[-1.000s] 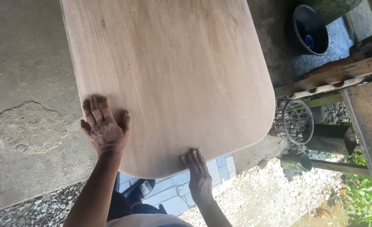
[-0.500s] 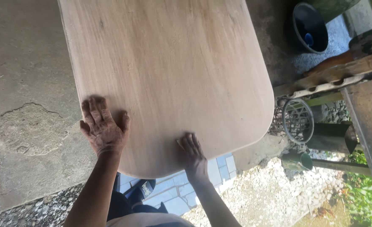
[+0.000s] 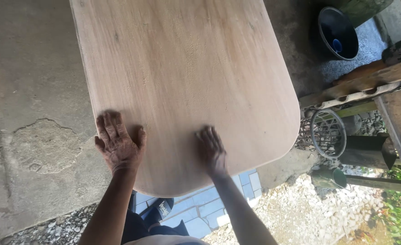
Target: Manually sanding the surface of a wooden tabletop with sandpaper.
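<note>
Wooden board, rounded corners, lying flat under both palms, extending ahead of fingertips. Left hand pressing near board's left edge, fingers spread open. Right hand resting flat, fingers extended, gripping nothing. Wire basket sitting right of right fingers.

— What colour is the wooden board?
— Pale pinkish tan, with fine lengthwise grain and a yellower streak.
— And around it?
— Grey, stained concrete floor; blue-grey tiles with pale joints; white gravel; a black bucket, blue inside.
</note>
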